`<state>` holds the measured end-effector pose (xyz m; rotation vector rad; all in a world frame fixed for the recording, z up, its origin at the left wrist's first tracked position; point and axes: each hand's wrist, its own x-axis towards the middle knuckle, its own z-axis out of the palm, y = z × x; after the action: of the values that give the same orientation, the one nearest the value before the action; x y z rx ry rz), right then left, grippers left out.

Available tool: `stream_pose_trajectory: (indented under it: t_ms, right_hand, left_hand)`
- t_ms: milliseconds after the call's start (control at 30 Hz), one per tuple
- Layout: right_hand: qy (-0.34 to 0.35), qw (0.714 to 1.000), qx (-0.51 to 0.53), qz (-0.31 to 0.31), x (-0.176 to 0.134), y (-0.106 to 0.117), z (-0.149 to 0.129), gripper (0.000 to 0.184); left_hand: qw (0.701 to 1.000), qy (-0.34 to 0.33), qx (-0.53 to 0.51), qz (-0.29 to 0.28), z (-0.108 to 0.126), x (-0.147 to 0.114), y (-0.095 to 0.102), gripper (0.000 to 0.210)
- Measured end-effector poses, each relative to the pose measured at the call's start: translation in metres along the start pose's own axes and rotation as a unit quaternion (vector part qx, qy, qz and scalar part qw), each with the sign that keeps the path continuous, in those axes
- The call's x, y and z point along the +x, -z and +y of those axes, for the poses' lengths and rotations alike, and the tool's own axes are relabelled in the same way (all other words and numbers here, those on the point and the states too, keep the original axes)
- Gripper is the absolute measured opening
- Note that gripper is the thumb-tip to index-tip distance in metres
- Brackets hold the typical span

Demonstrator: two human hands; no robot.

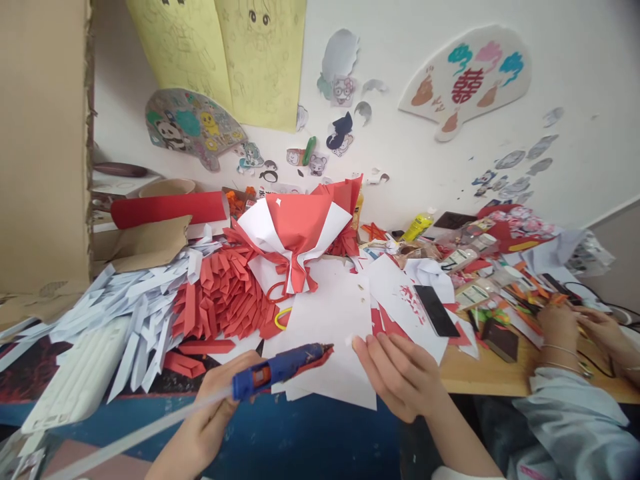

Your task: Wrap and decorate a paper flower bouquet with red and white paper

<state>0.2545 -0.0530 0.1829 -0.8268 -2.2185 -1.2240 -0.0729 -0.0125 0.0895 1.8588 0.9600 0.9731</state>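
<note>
one blue glue gun (295, 362) sits in the closed grip of the left hand (216, 393), nozzle (327, 347) above white paper (327, 303); the right hand (403, 377) pinches a small white piece (349, 340) nearby. gluing appears in hand; next calls for steady nozzle alignment.

Soft, even daylight-like brightness fills the view, strongest on the pale wall (380, 147) beyond the fingers and on the white sheets (320, 307) between them, where paper detail washes out. Shading deepens on the blue surface (300, 440) beneath the fingers and along the wall beside the cardboard (40, 147), far left of them. Small glints sit on the plastic packs (460, 257), right of the right fingers (387, 367). The white scrap (349, 340) at their tips looks blurred. Wide-angle stretching bends the outer edges, and the upper-right corner darkens.
</note>
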Motion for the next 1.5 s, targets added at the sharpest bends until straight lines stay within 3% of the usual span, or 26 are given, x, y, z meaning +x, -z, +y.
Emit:
stream_pose_trajectory:
  t_ms: [133, 200, 300, 367, 433, 500, 567, 700, 833, 967, 1033, 1133, 1200, 1367, 1500]
  right_hand:
    - [-0.155, 0.984, 0.057, 0.073, -0.004, -0.031, -0.002, 0.028]
    - [-0.269, 0.948, 0.131, 0.105, 0.008, -0.054, 0.005, 0.019]
    - [-0.461, 0.836, 0.281, 0.093, 0.033, -0.09, 0.024, 0.006]
    - [-0.537, 0.753, 0.374, 0.067, 0.047, -0.115, 0.04, 0.015]
    - [-0.591, 0.661, 0.46, 0.044, 0.057, -0.14, 0.056, 0.025]
    - [-0.614, 0.615, 0.494, 0.018, 0.062, -0.164, 0.069, 0.03]
    - [-0.63, 0.597, 0.497, 0.006, 0.066, -0.184, 0.077, 0.031]
    - [-0.649, 0.585, 0.486, 0.012, 0.068, -0.198, 0.082, 0.032]
    - [-0.623, 0.636, 0.454, 0.03, 0.053, -0.18, 0.083, 0.028]
    - [-0.594, 0.677, 0.426, -0.085, 0.012, -0.161, 0.079, 0.03]
    - [-0.606, 0.658, 0.429, -0.121, -0.012, -0.156, 0.074, 0.035]
    - [-0.637, 0.619, 0.443, -0.119, -0.044, -0.15, 0.067, 0.04]
    - [-0.64, 0.623, 0.428, -0.138, -0.059, -0.141, 0.063, 0.037]
    - [-0.602, 0.639, 0.405, -0.255, -0.086, -0.117, 0.046, 0.021]
    - [-0.576, 0.648, 0.39, -0.309, -0.101, -0.116, 0.025, 0.016]
  left_hand:
    - [0.985, -0.072, 0.109, -0.114, 0.005, 0.023, -0.023, 0.034]
    - [0.962, -0.115, 0.216, -0.12, 0.001, 0.032, -0.041, 0.039]
    - [0.905, -0.157, 0.37, -0.14, -0.014, 0.036, -0.066, 0.051]
    - [0.875, -0.166, 0.424, -0.163, -0.025, 0.035, -0.075, 0.058]
    - [0.869, -0.16, 0.436, -0.172, -0.031, 0.033, -0.078, 0.058]
    - [0.88, -0.142, 0.422, -0.168, -0.032, 0.032, -0.076, 0.05]
    - [0.89, -0.13, 0.405, -0.161, -0.029, 0.033, -0.072, 0.043]
    - [0.896, -0.128, 0.397, -0.15, -0.024, 0.039, -0.064, 0.046]
    - [0.893, -0.136, 0.398, -0.158, -0.024, 0.044, -0.057, 0.055]
    - [0.896, -0.152, 0.399, -0.12, -0.025, 0.053, -0.05, 0.045]
    - [0.904, -0.161, 0.384, -0.1, -0.023, 0.06, -0.048, 0.038]
    - [0.913, -0.174, 0.364, -0.065, -0.018, 0.07, -0.05, 0.029]
    - [0.917, -0.176, 0.357, -0.042, -0.015, 0.074, -0.051, 0.025]
    - [0.94, -0.164, 0.3, -0.018, -0.012, 0.08, -0.05, 0.022]
    - [0.956, -0.138, 0.257, 0.002, -0.013, 0.082, -0.058, 0.019]
